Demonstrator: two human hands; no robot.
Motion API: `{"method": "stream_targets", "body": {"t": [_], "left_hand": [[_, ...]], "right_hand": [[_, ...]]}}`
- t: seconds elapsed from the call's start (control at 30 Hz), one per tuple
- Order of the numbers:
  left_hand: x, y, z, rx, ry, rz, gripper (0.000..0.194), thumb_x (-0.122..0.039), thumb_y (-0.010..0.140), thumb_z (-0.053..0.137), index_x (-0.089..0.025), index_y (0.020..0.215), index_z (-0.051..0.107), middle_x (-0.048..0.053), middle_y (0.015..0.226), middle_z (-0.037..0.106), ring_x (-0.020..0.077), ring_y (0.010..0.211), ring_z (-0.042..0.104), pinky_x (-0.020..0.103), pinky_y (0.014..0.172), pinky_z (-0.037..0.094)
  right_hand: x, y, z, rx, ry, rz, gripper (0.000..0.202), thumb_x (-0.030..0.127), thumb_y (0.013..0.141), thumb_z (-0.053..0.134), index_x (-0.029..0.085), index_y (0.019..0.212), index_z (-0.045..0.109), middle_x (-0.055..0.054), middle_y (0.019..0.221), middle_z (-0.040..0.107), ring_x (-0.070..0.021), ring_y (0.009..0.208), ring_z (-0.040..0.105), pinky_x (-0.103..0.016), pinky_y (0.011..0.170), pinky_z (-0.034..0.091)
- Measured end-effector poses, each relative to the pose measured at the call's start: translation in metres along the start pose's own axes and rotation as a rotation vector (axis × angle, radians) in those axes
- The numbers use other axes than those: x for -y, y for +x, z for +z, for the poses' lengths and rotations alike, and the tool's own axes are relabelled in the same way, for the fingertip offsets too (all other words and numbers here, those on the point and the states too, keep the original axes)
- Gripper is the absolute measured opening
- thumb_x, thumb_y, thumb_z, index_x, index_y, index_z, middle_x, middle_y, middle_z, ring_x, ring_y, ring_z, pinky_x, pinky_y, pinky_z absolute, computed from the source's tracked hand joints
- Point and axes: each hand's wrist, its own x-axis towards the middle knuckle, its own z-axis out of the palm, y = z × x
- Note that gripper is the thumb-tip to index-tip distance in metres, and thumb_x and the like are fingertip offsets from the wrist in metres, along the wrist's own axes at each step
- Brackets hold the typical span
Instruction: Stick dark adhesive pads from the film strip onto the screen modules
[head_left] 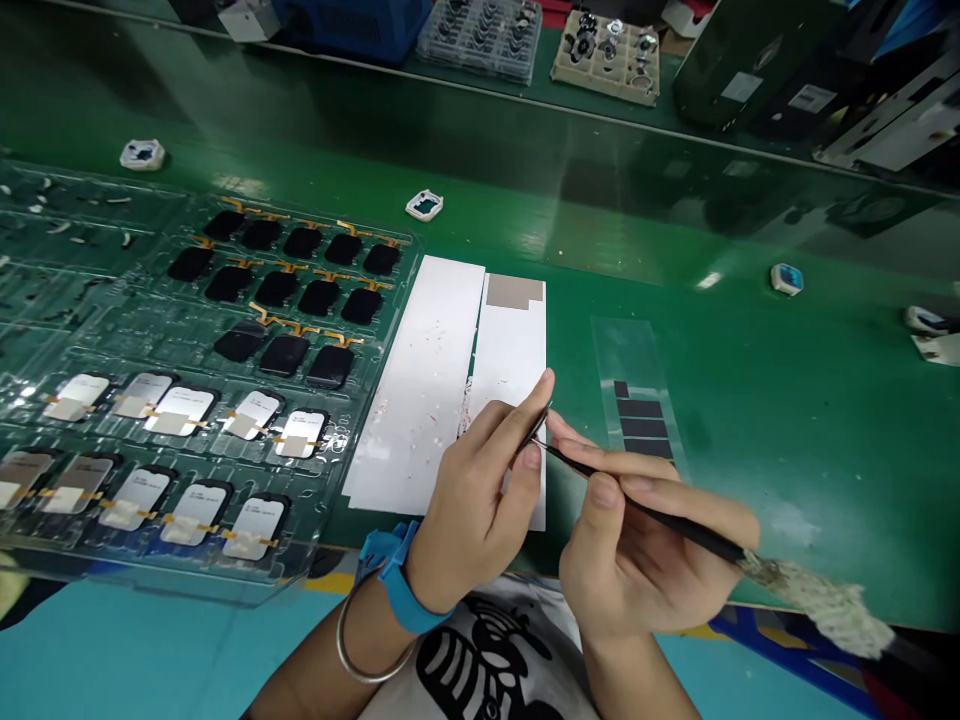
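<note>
Between its thumb and fingers, my left hand (480, 490) pinches a small dark, thin part (535, 428), seen nearly edge-on above the white sheets. A blue strap and a metal bangle circle that wrist. My right hand (652, 540) grips a black pen-like tool (675, 522) with a frayed, pale wrapped end; its tip meets the small part. Beneath the hands lie two white sheets (431, 370), scattered with tiny scraps, one bearing a grey-brown patch (514, 292). To the left, a clear tray (409, 300) holds rows of small black screens (302, 242) and white-backed modules (180, 410) with orange flex strips.
A clear strip with dark rectangles (642, 409) lies right of the sheets. Small white-framed pieces (425, 205) sit farther back and right. On the raised shelf behind stand a clear tray (480, 38), a beige parts tray (606, 58), a blue device and dark boxes.
</note>
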Motion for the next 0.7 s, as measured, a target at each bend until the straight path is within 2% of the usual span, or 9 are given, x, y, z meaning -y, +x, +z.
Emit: {"method": "stream_targets", "body": {"t": [0.13, 0.23, 0.33, 0.43, 0.57, 0.7], "left_hand": [[0.000, 0.000, -0.001, 0.007, -0.006, -0.005, 0.049, -0.026, 0.104, 0.033, -0.016, 0.152, 0.038, 0.006, 0.094, 0.056, 0.0170, 0.078, 0.051, 0.032, 0.070, 0.042], [0.000, -0.001, -0.001, 0.005, 0.009, -0.003, 0.048, -0.026, 0.104, 0.034, -0.016, 0.151, 0.039, 0.006, 0.094, 0.056, 0.0169, 0.080, 0.052, 0.031, 0.071, 0.044], [-0.001, 0.000, -0.003, -0.007, 0.050, 0.004, 0.045, -0.025, 0.103, 0.039, -0.017, 0.147, 0.046, 0.005, 0.092, 0.057, 0.0149, 0.076, 0.053, 0.029, 0.068, 0.044], [0.000, 0.001, -0.003, -0.021, 0.118, 0.020, 0.041, -0.020, 0.102, 0.042, -0.018, 0.141, 0.053, 0.001, 0.083, 0.056, 0.0118, 0.063, 0.049, 0.026, 0.058, 0.041], [0.002, 0.005, 0.000, -0.020, 0.159, 0.029, 0.039, -0.018, 0.100, 0.044, -0.018, 0.138, 0.056, 0.001, 0.082, 0.060, 0.0115, 0.060, 0.047, 0.026, 0.056, 0.039], [-0.013, -0.005, -0.004, 0.008, 0.181, -0.004, 0.038, -0.020, 0.102, 0.041, -0.019, 0.138, 0.052, 0.002, 0.084, 0.062, 0.0134, 0.066, 0.055, 0.026, 0.061, 0.045]], "right_hand": [[0.001, 0.000, 0.001, -0.002, 0.027, 0.016, 0.031, -0.010, 0.082, 0.058, 0.012, 0.103, 0.055, -0.003, 0.088, 0.066, -0.0212, 0.086, 0.075, -0.041, 0.077, 0.069], [0.001, 0.002, 0.000, 0.018, 0.027, 0.026, 0.032, -0.012, 0.080, 0.057, 0.012, 0.102, 0.056, -0.003, 0.088, 0.067, -0.0222, 0.086, 0.075, -0.044, 0.077, 0.069], [0.000, 0.003, -0.002, 0.008, 0.016, 0.030, 0.029, -0.007, 0.083, 0.058, 0.015, 0.102, 0.056, -0.003, 0.088, 0.068, -0.0204, 0.083, 0.075, -0.042, 0.074, 0.069], [0.000, 0.004, -0.003, -0.023, 0.011, 0.065, 0.023, 0.000, 0.088, 0.058, 0.017, 0.103, 0.054, -0.002, 0.087, 0.068, -0.0187, 0.079, 0.074, -0.039, 0.068, 0.069], [0.001, 0.005, -0.003, -0.036, 0.018, 0.110, 0.020, 0.002, 0.088, 0.058, 0.017, 0.101, 0.053, -0.002, 0.084, 0.069, -0.0196, 0.078, 0.074, -0.039, 0.065, 0.069], [0.004, 0.011, -0.007, -0.068, 0.029, 0.101, 0.019, 0.003, 0.087, 0.061, 0.015, 0.100, 0.055, -0.004, 0.082, 0.070, -0.0216, 0.074, 0.074, -0.040, 0.060, 0.068]]}}
